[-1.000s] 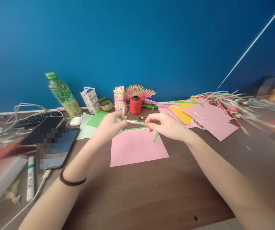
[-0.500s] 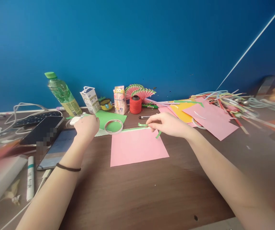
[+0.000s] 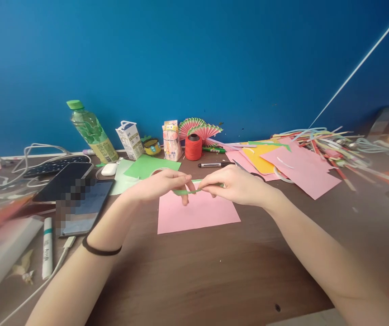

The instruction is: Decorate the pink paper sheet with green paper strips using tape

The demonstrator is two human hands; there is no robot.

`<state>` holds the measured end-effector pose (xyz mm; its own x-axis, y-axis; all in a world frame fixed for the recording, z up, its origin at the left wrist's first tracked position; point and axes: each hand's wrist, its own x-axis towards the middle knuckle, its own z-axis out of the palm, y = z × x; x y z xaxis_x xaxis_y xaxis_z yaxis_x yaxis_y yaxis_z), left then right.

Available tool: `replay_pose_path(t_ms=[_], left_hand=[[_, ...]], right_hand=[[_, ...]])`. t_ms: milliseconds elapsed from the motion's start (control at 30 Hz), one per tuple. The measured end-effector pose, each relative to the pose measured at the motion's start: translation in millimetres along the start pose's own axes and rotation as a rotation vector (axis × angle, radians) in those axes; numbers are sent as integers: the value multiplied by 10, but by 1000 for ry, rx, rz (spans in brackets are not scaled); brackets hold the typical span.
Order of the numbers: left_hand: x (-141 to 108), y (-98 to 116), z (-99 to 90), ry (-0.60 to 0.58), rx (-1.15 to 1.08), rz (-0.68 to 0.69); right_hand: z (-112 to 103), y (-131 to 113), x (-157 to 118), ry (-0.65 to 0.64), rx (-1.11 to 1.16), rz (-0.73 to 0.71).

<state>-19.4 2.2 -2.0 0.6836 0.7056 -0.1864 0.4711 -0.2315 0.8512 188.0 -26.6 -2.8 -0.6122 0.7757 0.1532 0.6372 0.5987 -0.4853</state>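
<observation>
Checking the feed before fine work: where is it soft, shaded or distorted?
All head view: edges of the pink sheet look fairly crisp, the green strip slightly soft; left and right margins smear and stretch; mosaic blocks cover part of the nearer phone; a soft shadow darkens the desk beside the left forearm.

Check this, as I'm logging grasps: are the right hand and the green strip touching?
Touching. The head view shows the right hand pinching the green strip between thumb and fingers, with part of it extending toward the left hand.
</observation>
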Motion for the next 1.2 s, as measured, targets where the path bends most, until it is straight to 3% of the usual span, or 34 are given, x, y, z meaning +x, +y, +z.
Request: replay_pose_path(t_ms=[167,367,600,933,1200], left_hand=[[22,-102,-49,-39,-25,-42],[5,-117,-92,-72,91,-48],[-15,-161,-198,-148,160,-22],[-42,-242,-316,-114,312,-104],[-37,-309,-369,-58,382,-132]], right_hand=[[22,30,15,39,-111,29],[33,95,27,90,-86,19],[36,211,36,44,-90,189],[10,317,33,-48,-32,199],[-33,368,19,-139,-27,293]])
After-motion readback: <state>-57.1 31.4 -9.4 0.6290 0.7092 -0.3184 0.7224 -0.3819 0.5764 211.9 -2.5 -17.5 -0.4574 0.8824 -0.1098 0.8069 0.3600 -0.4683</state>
